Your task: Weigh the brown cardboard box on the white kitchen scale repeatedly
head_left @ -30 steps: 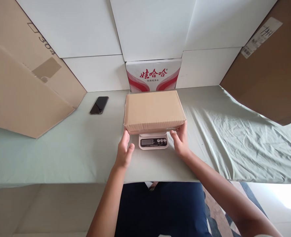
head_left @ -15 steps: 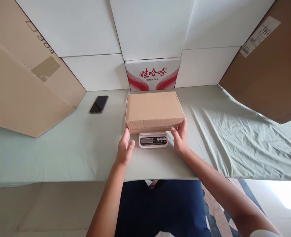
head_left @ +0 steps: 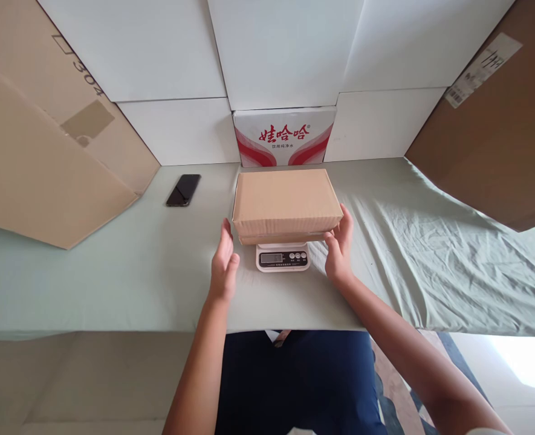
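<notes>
A closed brown cardboard box lies flat on a small white digital kitchen scale, whose display and buttons stick out from under the box's near edge. My left hand stands flat and open just left of the box's near left corner, a small gap away from it. My right hand is open at the near right corner, fingers upright against or very close to the box's side. Neither hand is clasped round the box.
The table has a pale green cloth, wrinkled on the right. A black phone lies at the back left. A red-and-white printed carton stands behind the box. Large cardboard sheets lean at the left and right.
Both hands have let go of the box's near underside and moved out to its sides, fingers now straight. The box has settled onto the scale.
</notes>
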### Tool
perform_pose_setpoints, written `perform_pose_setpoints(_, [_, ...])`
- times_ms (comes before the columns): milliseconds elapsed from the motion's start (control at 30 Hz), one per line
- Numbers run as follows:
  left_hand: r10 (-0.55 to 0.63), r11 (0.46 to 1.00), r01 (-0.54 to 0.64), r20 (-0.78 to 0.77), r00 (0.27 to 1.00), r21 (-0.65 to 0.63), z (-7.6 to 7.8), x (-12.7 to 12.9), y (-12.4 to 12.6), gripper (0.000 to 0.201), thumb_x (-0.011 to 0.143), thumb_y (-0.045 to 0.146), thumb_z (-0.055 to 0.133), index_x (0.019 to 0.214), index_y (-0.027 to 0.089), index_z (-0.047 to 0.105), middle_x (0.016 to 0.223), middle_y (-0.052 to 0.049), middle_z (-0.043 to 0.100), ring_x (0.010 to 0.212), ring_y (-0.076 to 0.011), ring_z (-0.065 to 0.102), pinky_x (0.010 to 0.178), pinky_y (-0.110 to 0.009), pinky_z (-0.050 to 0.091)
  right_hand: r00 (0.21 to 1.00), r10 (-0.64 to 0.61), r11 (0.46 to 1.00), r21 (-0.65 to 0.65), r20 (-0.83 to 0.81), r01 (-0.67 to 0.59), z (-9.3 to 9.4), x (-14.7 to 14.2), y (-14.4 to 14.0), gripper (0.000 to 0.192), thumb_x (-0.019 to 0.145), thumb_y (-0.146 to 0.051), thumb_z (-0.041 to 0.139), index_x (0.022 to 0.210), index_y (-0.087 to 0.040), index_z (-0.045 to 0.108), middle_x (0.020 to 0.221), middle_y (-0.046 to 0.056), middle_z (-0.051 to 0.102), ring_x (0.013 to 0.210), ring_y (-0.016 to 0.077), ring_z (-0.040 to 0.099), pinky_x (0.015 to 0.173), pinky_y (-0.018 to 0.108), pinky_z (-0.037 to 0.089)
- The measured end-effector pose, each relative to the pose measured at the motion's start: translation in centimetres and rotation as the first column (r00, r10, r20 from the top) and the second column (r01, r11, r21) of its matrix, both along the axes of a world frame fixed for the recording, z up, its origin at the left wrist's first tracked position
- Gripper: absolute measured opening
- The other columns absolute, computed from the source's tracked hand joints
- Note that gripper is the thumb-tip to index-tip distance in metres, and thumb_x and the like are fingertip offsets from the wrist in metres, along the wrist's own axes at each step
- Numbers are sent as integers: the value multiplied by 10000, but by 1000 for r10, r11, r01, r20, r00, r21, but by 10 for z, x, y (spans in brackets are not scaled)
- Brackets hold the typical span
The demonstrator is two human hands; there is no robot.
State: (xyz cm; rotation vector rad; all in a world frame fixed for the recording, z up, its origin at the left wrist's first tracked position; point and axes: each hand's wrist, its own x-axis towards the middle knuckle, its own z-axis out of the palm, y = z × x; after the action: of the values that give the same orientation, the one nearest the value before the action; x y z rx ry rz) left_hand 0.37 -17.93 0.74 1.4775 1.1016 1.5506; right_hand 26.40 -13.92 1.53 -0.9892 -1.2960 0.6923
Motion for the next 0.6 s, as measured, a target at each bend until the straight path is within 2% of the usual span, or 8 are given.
perform_pose_setpoints(100, [53, 998, -54, 38, 998, 28, -1, -5, 1, 770, 969, 634, 495, 1634, 315, 274, 1753, -23, 190, 1627, -280, 125, 1330, -431, 188, 992, -86, 996, -44, -92, 82, 0, 7, 6, 567, 923, -508, 517, 1466, -428, 374, 1589, 64, 404, 1503, 334, 414, 1190, 642, 387])
perform_pose_setpoints(233, [29, 999, -31, 48, 998, 21, -3, -6, 2, 772, 966, 632, 507, 1630, 319, 270, 1750, -32, 194, 1626, -288, 133, 1330, -444, 186, 966, -151, 986, -105, -208, 132, 1, 13, 14, 521, 889, -480, 504, 1398, -391, 433, 1529, 72, 454, 1455, 320, 468, 1152, 636, 423])
perform_pose_setpoints(400, [19, 1000, -20, 58, 998, 8, -3, -5, 1, 780, 962, 635, 517, 1627, 308, 276, 1747, -46, 201, 1625, -292, 135, 1330, -443, 185, 929, -188, 977, -154, -320, 144, 5, 13, 18, 467, 845, -465, 537, 1298, -357, 500, 1420, 54, 512, 1372, 279, 527, 1121, 576, 455])
perform_pose_setpoints(600, [10, 1000, -11, 67, 998, 10, -4, -4, 1, 770, 966, 626, 517, 1625, 303, 285, 1744, -46, 215, 1622, -285, 158, 1327, -435, 192, 912, -198, 975, -170, -361, 144, 6, 14, 20, 445, 825, -472, 550, 1251, -347, 524, 1364, 52, 526, 1334, 279, 541, 1123, 587, 438])
